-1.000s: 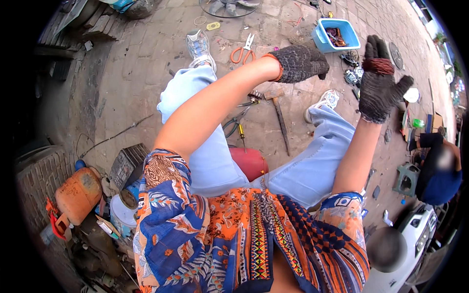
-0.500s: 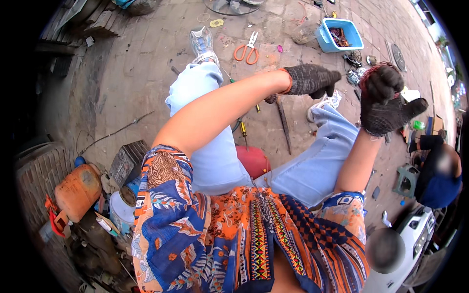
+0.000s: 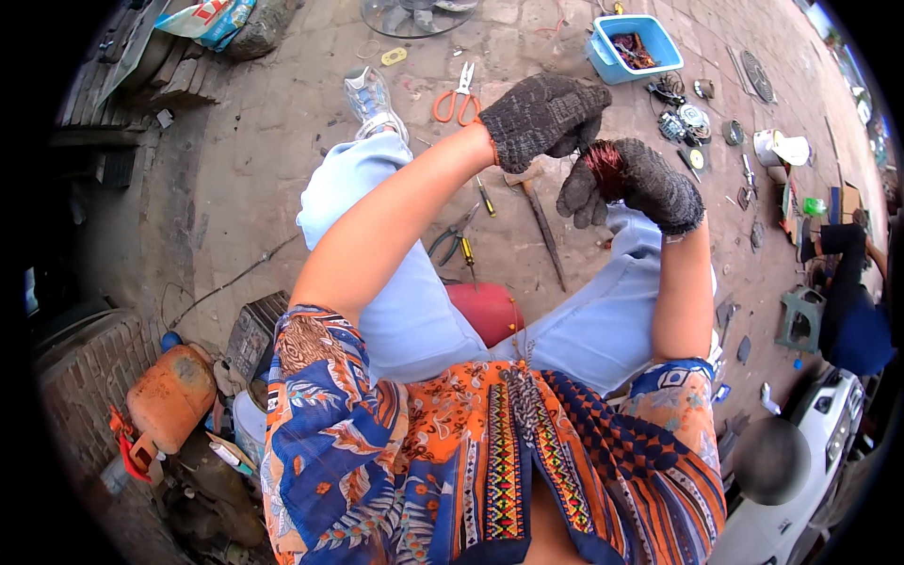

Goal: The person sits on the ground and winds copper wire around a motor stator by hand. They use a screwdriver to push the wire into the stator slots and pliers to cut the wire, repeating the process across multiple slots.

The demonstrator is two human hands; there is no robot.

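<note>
Both hands wear dark grey knit gloves and are raised close together over the ground between my knees. In my right hand (image 3: 645, 184) is a bundle of thin reddish copper wire (image 3: 604, 168), with fingers curled around it. My left hand (image 3: 546, 121) is closed just left of it, fingers bent toward the bundle; what they pinch is hidden. Below the hands lie a hammer (image 3: 540, 224), a small screwdriver (image 3: 486, 198), a yellow-handled screwdriver (image 3: 467, 249) and pliers (image 3: 450, 235). Orange-handled scissors (image 3: 459, 96) lie beyond my left forearm.
A blue basin (image 3: 634, 72) holding reddish wire scraps stands at the far right, with motor parts (image 3: 686, 122) beside it. Another person (image 3: 852, 301) sits at right near a stool (image 3: 800, 318). At left are an orange jug (image 3: 171, 395) and a dark battery-like box (image 3: 256, 334).
My right hand has come down and left with the copper wire, its fingers now pointing toward the other hand. My left hand has risen slightly and moved left. The view has shifted a little.
</note>
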